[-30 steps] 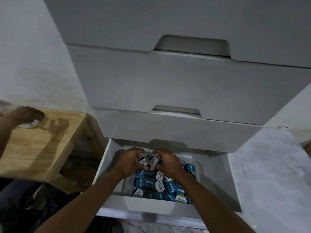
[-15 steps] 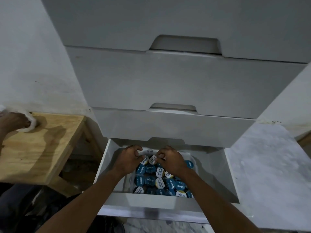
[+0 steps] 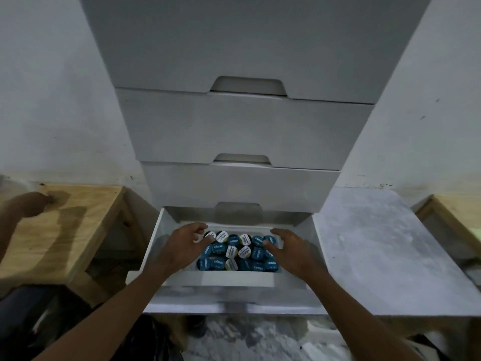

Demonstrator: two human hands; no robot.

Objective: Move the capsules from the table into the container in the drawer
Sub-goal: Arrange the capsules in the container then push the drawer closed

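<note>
The bottom drawer (image 3: 316, 246) of a white cabinet stands pulled out. Inside it a clear container (image 3: 279, 269) is packed with several blue and white capsules (image 3: 238, 252). My left hand (image 3: 186, 242) hovers at the container's left side, fingers spread, holding nothing. My right hand (image 3: 287, 247) hovers at its right side, also open and empty. Both hands are just above the capsules, apart from each other.
A wooden table (image 3: 65, 230) stands to the left, where another person's hand (image 3: 28, 207) rests near its back edge. The upper drawers (image 3: 242, 131) are closed. A grey marble-like surface (image 3: 377, 246) lies to the right, with a second wooden piece (image 3: 458, 217) beyond it.
My hands were together at the back of the container, fingers on the capsules; they have let go and spread to its left and right sides. The view shifted left.
</note>
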